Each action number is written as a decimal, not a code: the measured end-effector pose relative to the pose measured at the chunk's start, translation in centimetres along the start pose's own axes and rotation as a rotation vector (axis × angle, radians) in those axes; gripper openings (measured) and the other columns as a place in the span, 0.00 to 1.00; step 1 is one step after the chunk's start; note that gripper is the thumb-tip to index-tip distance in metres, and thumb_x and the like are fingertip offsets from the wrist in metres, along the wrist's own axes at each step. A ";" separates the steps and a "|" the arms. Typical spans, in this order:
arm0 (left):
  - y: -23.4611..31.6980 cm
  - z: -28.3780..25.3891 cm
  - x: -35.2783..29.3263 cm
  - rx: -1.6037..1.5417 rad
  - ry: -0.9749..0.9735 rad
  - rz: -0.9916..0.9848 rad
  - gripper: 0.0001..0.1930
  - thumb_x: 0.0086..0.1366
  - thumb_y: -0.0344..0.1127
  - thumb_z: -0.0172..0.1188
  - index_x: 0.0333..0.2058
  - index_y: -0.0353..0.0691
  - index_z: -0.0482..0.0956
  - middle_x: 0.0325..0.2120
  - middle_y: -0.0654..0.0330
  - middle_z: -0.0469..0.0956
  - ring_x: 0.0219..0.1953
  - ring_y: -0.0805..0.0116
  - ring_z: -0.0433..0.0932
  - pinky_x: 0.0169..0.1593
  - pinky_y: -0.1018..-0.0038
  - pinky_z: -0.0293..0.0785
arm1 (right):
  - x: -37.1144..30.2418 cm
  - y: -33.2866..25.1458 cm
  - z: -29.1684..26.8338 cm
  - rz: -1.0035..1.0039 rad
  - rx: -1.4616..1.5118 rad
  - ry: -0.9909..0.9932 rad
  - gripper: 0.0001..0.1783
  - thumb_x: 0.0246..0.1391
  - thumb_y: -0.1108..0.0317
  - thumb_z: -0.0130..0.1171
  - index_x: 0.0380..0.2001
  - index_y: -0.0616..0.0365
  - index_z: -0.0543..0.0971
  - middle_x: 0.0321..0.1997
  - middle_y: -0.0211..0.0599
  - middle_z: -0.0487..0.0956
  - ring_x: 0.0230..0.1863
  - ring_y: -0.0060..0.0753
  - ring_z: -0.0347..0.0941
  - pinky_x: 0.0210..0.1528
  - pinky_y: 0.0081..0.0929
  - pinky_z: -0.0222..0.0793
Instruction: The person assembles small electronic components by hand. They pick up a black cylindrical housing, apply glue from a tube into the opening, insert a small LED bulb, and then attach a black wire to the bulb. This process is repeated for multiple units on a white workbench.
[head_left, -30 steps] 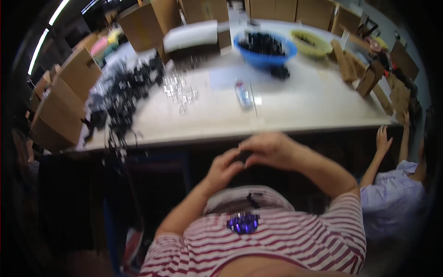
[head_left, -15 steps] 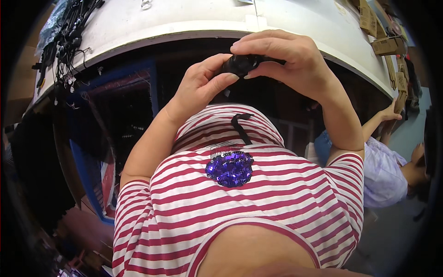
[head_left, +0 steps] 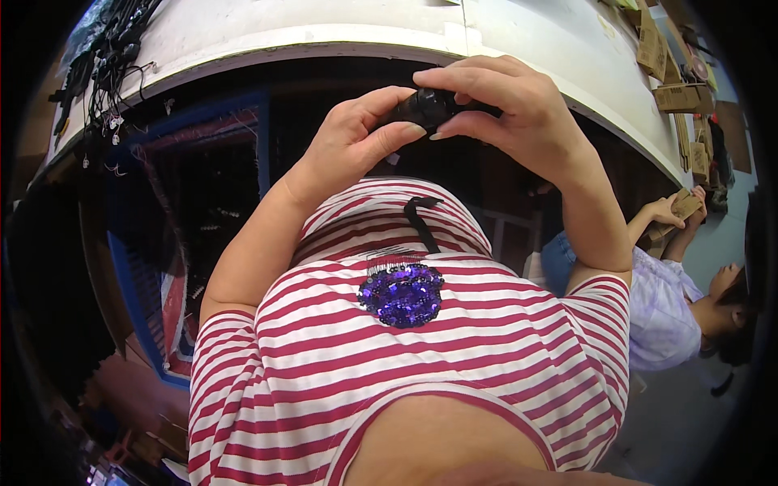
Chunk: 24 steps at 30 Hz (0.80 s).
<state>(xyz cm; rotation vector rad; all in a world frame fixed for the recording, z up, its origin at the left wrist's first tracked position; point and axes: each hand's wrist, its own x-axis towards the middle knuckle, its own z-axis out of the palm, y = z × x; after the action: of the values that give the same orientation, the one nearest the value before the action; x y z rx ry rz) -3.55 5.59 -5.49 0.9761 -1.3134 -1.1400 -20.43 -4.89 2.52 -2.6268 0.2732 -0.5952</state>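
Between my two hands, just off the near edge of the white table, is a glossy black rounded object (head_left: pixel 431 105) whose kind I cannot make out. My left hand (head_left: pixel 356 130) grips its left end, thumb below and fingers above. Around its right end my right hand (head_left: pixel 519 105) curves, with fingers over the top and thumb beneath. A dark part of the object runs back into the right palm, where it is mostly hidden.
The white table (head_left: pixel 324 39) curves across the top, with a tangle of black cables (head_left: pixel 117 69) hanging off its left edge. Small brown boxes (head_left: pixel 679 97) sit at its right end. At the right, another person (head_left: pixel 660 300) holds a brown box. A blue frame (head_left: pixel 130 283) stands below left.
My hands stay around the black object, with the left fingers shifted slightly on it. The person at the right has drawn their hands back from the table edge and now holds a small box.
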 end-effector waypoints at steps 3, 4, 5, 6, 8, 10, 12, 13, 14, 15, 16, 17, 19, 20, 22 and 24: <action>0.1 -0.4 -0.1 0.007 -0.056 -0.002 0.14 0.59 0.33 0.55 0.43 0.35 0.72 0.25 0.67 0.72 0.25 0.82 0.67 0.29 0.85 0.65 | 0.2 0.4 -0.1 -0.086 0.111 -0.005 0.20 0.35 0.65 0.66 0.37 0.52 0.78 0.31 0.33 0.78 0.30 0.33 0.73 0.33 0.26 0.68; 0.1 -0.4 -0.1 0.015 -0.074 -0.001 0.14 0.59 0.33 0.55 0.43 0.35 0.72 0.25 0.67 0.72 0.25 0.82 0.67 0.29 0.85 0.65 | 0.2 0.5 -0.2 -0.102 0.152 -0.009 0.20 0.34 0.65 0.67 0.36 0.52 0.79 0.30 0.32 0.78 0.30 0.32 0.73 0.32 0.25 0.68; 0.0 -0.4 -0.1 0.004 -0.067 0.006 0.14 0.59 0.33 0.55 0.43 0.35 0.72 0.25 0.67 0.72 0.25 0.82 0.67 0.29 0.85 0.65 | 0.2 0.5 -0.2 -0.081 0.101 -0.007 0.19 0.34 0.63 0.67 0.35 0.53 0.79 0.29 0.32 0.78 0.29 0.32 0.73 0.31 0.24 0.68; -0.2 -0.4 -0.1 -0.008 -0.061 0.014 0.14 0.59 0.32 0.56 0.43 0.35 0.72 0.25 0.67 0.72 0.25 0.82 0.67 0.29 0.84 0.65 | 0.2 0.4 -0.2 -0.061 0.049 -0.004 0.19 0.33 0.60 0.67 0.33 0.54 0.79 0.27 0.32 0.78 0.28 0.32 0.73 0.30 0.23 0.67; -0.2 -0.1 0.0 0.000 -0.033 0.033 0.14 0.59 0.32 0.55 0.43 0.35 0.72 0.25 0.66 0.72 0.25 0.81 0.68 0.29 0.84 0.65 | 0.0 0.2 -0.2 -0.010 -0.075 -0.012 0.20 0.32 0.56 0.68 0.30 0.55 0.79 0.25 0.31 0.77 0.27 0.31 0.73 0.28 0.22 0.67; -0.1 0.3 0.0 0.037 0.009 0.057 0.14 0.59 0.31 0.55 0.43 0.35 0.72 0.25 0.66 0.73 0.25 0.81 0.68 0.29 0.84 0.65 | -0.3 0.0 -0.1 0.053 -0.220 -0.034 0.22 0.31 0.51 0.68 0.28 0.56 0.78 0.23 0.31 0.76 0.25 0.30 0.72 0.27 0.22 0.66; 0.1 0.2 0.2 0.077 0.012 0.052 0.13 0.58 0.31 0.55 0.43 0.34 0.72 0.25 0.65 0.73 0.26 0.80 0.69 0.30 0.84 0.66 | 0.0 -0.1 0.5 0.050 -0.182 0.051 0.23 0.30 0.47 0.66 0.22 0.56 0.76 0.19 0.30 0.74 0.20 0.30 0.70 0.24 0.24 0.65; 0.1 0.2 0.3 0.097 0.013 0.049 0.13 0.58 0.31 0.55 0.43 0.34 0.72 0.25 0.64 0.73 0.26 0.80 0.69 0.30 0.84 0.66 | 0.2 -0.2 0.7 0.061 -0.110 0.087 0.23 0.31 0.47 0.66 0.23 0.55 0.76 0.19 0.30 0.74 0.20 0.30 0.70 0.24 0.24 0.65; 0.1 0.1 0.3 0.095 0.012 0.047 0.13 0.58 0.31 0.55 0.43 0.34 0.72 0.25 0.64 0.74 0.26 0.80 0.69 0.30 0.84 0.66 | 0.3 -0.1 0.9 0.069 -0.039 0.122 0.23 0.31 0.47 0.66 0.24 0.55 0.76 0.19 0.30 0.74 0.19 0.30 0.69 0.24 0.24 0.65; 0.0 0.0 0.4 0.092 0.012 0.044 0.13 0.58 0.31 0.55 0.42 0.34 0.72 0.25 0.63 0.74 0.26 0.80 0.69 0.30 0.84 0.66 | 0.1 0.0 0.8 0.078 -0.023 0.078 0.23 0.31 0.51 0.68 0.28 0.57 0.76 0.22 0.31 0.74 0.21 0.28 0.69 0.25 0.22 0.65; 0.0 -0.1 0.4 0.090 0.012 0.041 0.13 0.58 0.31 0.55 0.42 0.34 0.72 0.25 0.63 0.74 0.26 0.80 0.69 0.30 0.84 0.66 | -0.1 0.1 0.7 0.087 -0.007 0.035 0.25 0.30 0.55 0.69 0.31 0.58 0.76 0.24 0.32 0.75 0.22 0.26 0.69 0.26 0.21 0.66; 0.0 0.0 0.4 0.081 0.007 0.043 0.13 0.58 0.31 0.55 0.42 0.34 0.72 0.25 0.63 0.74 0.26 0.80 0.69 0.30 0.83 0.66 | -0.3 0.2 0.6 0.100 0.007 -0.006 0.26 0.29 0.59 0.71 0.35 0.60 0.76 0.27 0.33 0.76 0.23 0.24 0.69 0.28 0.19 0.66; -0.1 0.2 0.5 0.063 -0.001 0.045 0.14 0.58 0.31 0.56 0.42 0.34 0.72 0.25 0.63 0.74 0.26 0.80 0.70 0.30 0.83 0.66 | -0.4 0.0 0.2 0.190 -0.081 -0.090 0.27 0.31 0.61 0.70 0.38 0.59 0.76 0.28 0.33 0.76 0.23 0.23 0.69 0.28 0.18 0.66; -0.3 0.3 0.5 0.049 0.014 0.053 0.13 0.58 0.32 0.56 0.42 0.34 0.72 0.25 0.63 0.74 0.26 0.80 0.69 0.30 0.83 0.66 | -0.3 0.0 0.2 0.232 -0.123 -0.131 0.27 0.32 0.62 0.70 0.40 0.59 0.76 0.28 0.33 0.76 0.22 0.23 0.69 0.27 0.17 0.66; -0.8 0.3 0.5 0.023 0.045 0.067 0.13 0.58 0.32 0.56 0.42 0.35 0.72 0.25 0.63 0.74 0.26 0.80 0.69 0.30 0.83 0.67 | 0.0 -0.3 0.7 0.159 -0.038 0.015 0.25 0.33 0.63 0.69 0.38 0.59 0.76 0.24 0.32 0.75 0.20 0.22 0.68 0.25 0.16 0.65; -0.5 -0.2 0.5 0.059 0.013 0.027 0.13 0.58 0.32 0.56 0.42 0.34 0.72 0.26 0.63 0.74 0.27 0.79 0.70 0.32 0.83 0.67 | 0.2 -0.3 0.8 0.133 0.028 0.037 0.22 0.34 0.64 0.69 0.37 0.59 0.76 0.22 0.31 0.74 0.18 0.21 0.67 0.23 0.16 0.64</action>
<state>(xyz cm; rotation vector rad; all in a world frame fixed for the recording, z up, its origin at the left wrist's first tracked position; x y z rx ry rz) -3.39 4.98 -5.92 1.0039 -1.3523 -1.0783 -19.91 -4.43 2.07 -2.5490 0.4440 -0.5991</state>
